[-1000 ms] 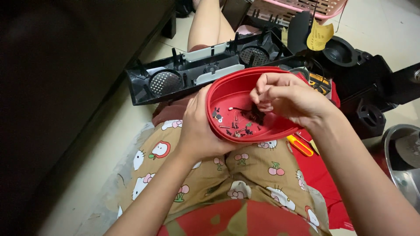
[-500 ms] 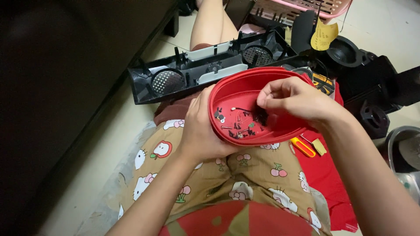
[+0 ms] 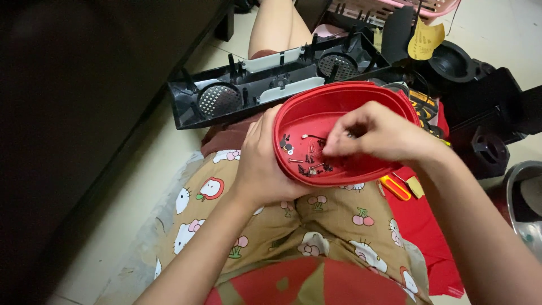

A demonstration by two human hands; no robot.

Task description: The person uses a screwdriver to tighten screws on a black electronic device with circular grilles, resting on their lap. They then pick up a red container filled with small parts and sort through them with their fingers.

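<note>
The red oval tub [image 3: 361, 101] sits tilted on the person's lap, its open mouth turned up toward the camera and its long axis running from lower left to upper right. The left hand [image 3: 261, 164] grips the tub's near-left rim, thumb on the edge, fingers wrapped underneath. The right hand [image 3: 375, 133] reaches in from the right, fingertips pinched together just above the small screws [image 3: 307, 164] scattered on the tub's floor — whether one is caught between them cannot be told.

Compared with half a second ago, the tub has tipped a little more upright and the right hand has lifted slightly off the screw pile, fingers drawn closer together.

Behind the tub, touching its far rim, lies a long black speaker housing [image 3: 271, 90] with two round grilles, stretched left to right. To the right, black plastic parts [image 3: 491, 113] crowd close; a screwdriver with a yellow handle [image 3: 395, 187] lies on red cloth [image 3: 423, 231] just below the tub. Open floor [image 3: 141, 186] shows only on the left, bounded by dark furniture [image 3: 84, 85].
</note>
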